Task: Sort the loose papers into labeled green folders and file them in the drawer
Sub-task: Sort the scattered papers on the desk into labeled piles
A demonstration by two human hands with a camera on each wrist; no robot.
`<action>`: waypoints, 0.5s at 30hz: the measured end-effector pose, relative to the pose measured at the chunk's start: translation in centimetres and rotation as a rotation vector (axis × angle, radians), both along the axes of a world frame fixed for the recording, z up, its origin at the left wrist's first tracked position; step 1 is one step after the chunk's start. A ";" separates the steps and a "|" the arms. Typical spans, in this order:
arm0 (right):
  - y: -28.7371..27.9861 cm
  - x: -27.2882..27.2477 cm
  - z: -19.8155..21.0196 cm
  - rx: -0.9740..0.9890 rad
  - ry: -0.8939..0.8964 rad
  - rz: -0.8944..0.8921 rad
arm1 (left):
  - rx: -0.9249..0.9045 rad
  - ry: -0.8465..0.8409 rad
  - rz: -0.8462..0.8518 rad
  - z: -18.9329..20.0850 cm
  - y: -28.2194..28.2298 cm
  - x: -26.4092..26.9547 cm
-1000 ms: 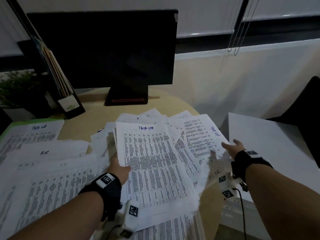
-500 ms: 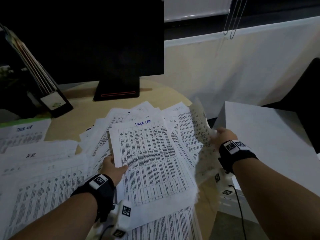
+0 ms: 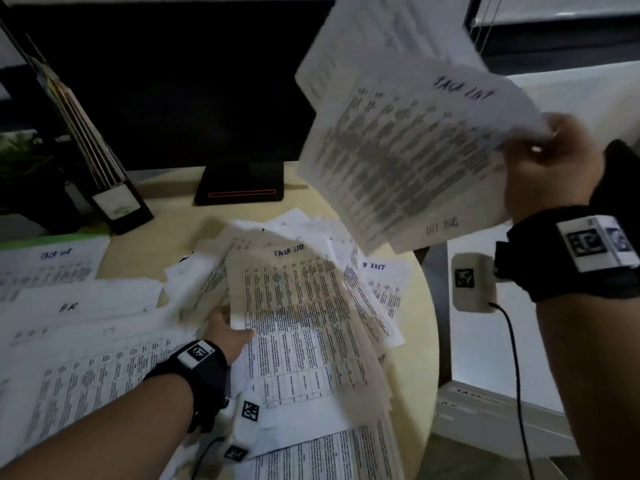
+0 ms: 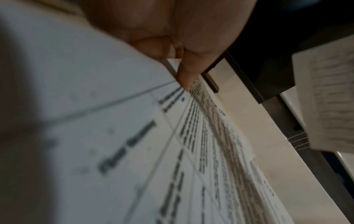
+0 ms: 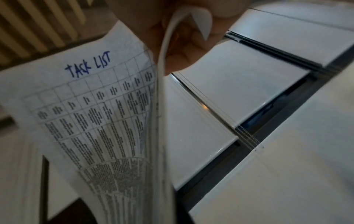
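Right hand (image 3: 550,168) pinching by one edge a raised sheaf of "Task List" sheets (image 3: 408,150), which fans leftward above the table, while the nearer left hand (image 3: 225,336), thumb on top, nips the loose pile (image 3: 311,306) directly below.

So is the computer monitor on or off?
Off, it seems: the monitor screen is fully black. Only a thin red line shows on its base.

A round beige table (image 3: 420,327) carries scattered printed papers (image 3: 304,306), a monitor base (image 3: 239,183) and a file holder (image 3: 114,199) at its far edge.
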State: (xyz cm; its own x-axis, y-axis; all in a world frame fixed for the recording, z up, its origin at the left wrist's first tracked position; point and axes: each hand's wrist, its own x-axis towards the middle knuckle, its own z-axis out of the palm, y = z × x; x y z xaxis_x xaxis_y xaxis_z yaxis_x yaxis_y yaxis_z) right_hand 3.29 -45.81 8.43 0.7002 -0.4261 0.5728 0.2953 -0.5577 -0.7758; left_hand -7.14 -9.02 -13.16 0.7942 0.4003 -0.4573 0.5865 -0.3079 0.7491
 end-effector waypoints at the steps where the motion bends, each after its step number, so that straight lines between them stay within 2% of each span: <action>1: 0.2 -0.2 0.7 0.078 -0.067 0.053 | 0.020 -0.024 -0.026 0.1 0.7 0.3; 3: 0.9 -0.9 1.4 0.161 -0.074 0.163 | 0.056 -0.094 -0.046 1.7 1.8 0.3; 5: 1.8 -1.8 1.1 0.137 0.030 0.249 | 0.151 -0.170 -0.070 4.1 2.9 0.0; 10: 4.5 -3.8 -1.4 -0.084 0.276 0.540 | 0.326 -0.189 -0.137 9.3 6.3 0.1; 13: 6.5 -4.1 -2.2 -0.291 0.300 0.633 | 0.423 -0.149 -0.218 12.3 7.6 0.1; 15: 7.9 -4.4 -2.2 -0.406 0.328 0.675 | 0.407 -0.184 -0.287 14.1 7.8 0.2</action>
